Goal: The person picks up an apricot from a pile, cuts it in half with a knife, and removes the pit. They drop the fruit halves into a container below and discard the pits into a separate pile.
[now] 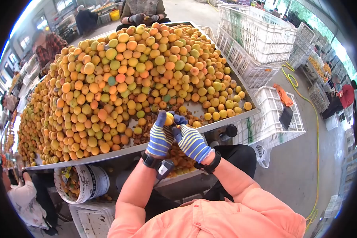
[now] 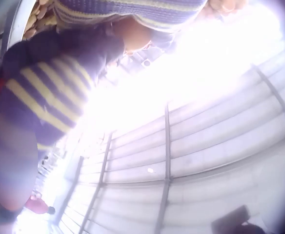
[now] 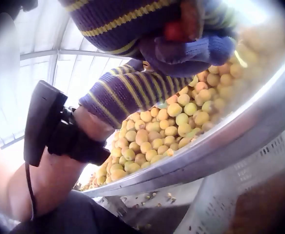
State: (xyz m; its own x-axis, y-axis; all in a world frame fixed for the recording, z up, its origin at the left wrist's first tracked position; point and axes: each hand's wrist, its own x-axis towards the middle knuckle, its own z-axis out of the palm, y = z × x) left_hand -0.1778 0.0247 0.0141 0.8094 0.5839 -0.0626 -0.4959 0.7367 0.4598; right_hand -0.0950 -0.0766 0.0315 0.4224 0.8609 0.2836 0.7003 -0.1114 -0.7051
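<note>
In the head view, both hands wear blue gloves with pale yellow stripes and meet at the near edge of a heap of apricots (image 1: 107, 91). My left hand (image 1: 160, 137) grips one yellow apricot (image 1: 169, 119), its thumb up along the fruit. My right hand (image 1: 191, 142) closes in from the other side, fingers curled at the same fruit. The apricot (image 2: 133, 35) also shows between the gloves in the left wrist view. A small red patch (image 3: 173, 31) lies among the right fingers in the right wrist view, partly hidden by the glove.
The heap lies on a metal-rimmed table (image 1: 226, 118), with brown scraps (image 1: 141, 137) near the hands. Below its edge stands a white bucket (image 1: 97, 181) of scraps. White crates (image 1: 258, 35) stack at the right, beside a yellow hose (image 1: 317, 158). Another person's gloved hands (image 1: 144, 18) are across the table.
</note>
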